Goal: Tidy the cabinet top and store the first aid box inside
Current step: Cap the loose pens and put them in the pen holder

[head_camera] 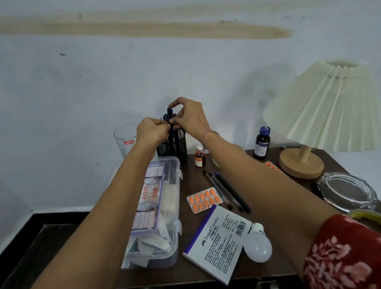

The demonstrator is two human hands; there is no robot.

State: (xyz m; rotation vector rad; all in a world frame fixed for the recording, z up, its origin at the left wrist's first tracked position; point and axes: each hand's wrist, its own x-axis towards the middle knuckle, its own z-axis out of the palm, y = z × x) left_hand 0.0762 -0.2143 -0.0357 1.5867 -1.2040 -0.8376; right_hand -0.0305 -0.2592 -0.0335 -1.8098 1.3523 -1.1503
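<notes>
Right now, through the head camera, both my arms reach to the black mesh pen holder (172, 147) at the back of the cabinet top (188, 177). My right hand (189, 117) pinches the top of the tallest pen (170, 112) between thumb and forefinger. My left hand (152, 130) has its fingers curled in against the pens (165, 120) standing in the holder, gripping them just above the rim.

The first aid box (162, 207), clear plastic with its lid closed, lies just in front of the pen holder under my left forearm, on the cabinet top and not inside it. A drinking glass (125, 139) stands just left of the holder, and a small brown bottle (199, 158) just to its right. Further right are a dark bottle (262, 143) and a pleated lamp (325, 108). In front of the holder and to the right lie three loose pens (226, 191), an orange blister pack (204, 200), a stamp pad box (219, 241) and a white bulb (257, 246). Well to the right of the holder sit a glass dish (347, 191) and a tape roll (378, 221).
</notes>
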